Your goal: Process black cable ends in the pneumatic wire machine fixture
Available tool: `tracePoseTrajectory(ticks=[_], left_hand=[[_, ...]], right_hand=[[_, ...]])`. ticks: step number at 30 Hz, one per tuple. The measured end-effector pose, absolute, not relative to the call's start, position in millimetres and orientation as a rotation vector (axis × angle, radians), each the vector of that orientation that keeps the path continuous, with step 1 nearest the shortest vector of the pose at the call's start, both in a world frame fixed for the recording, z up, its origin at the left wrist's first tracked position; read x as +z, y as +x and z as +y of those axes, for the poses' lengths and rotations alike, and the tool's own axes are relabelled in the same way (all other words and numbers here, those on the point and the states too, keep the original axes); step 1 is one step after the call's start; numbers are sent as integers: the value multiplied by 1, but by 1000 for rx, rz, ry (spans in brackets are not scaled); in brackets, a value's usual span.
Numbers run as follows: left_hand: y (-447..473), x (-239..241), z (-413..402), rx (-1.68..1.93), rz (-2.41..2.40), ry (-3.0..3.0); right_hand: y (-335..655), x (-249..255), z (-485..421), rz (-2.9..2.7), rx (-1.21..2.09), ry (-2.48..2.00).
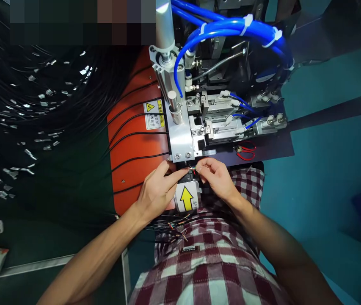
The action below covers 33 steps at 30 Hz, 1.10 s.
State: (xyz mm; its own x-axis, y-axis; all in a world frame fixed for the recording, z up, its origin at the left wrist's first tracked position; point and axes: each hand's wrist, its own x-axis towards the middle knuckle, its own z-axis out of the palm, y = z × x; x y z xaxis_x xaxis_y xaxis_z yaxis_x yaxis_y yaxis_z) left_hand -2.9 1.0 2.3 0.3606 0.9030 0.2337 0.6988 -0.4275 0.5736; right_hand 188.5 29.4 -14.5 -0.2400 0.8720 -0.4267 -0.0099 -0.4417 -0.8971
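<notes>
Thin coloured wires (pixel 193 169) stick out at the front of a metal machine (pixel 182 142), between my two hands. My left hand (pixel 158 186) is closed near the end of a black cable, its index finger reaching to the wires; the cable's grip is mostly hidden. From the other side, my right hand (pixel 213 174) pinches the wire ends between thumb and fingertips. Just below the fingers is a white plate with a yellow arrow (pixel 186 198). Several black cables (pixel 136 134) run across an orange panel (pixel 129 169) into the machine.
A large bundle of black cables (pixel 81 84) with pale ends hangs at the left. Red-handled cutters (pixel 245 151) lie right of the machine. Blue air hoses (pixel 231 27) arch above it. More stripped cable ends (pixel 178 228) rest against my checked clothing.
</notes>
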Motion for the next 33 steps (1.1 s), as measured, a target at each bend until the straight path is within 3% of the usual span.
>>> tracePoseTrajectory(ticks=[14,25,33], left_hand=[[-1,1,-1,673,1438,2345],[0,2,-1,643,1463,2411],[1,6,1,680,1395,2375]], right_hand=[[187,-17,24,-1162,1677,-1388],[186,-15,18,-1473,1346,-1528],[188,-18,19,-1421,1436,-1496]])
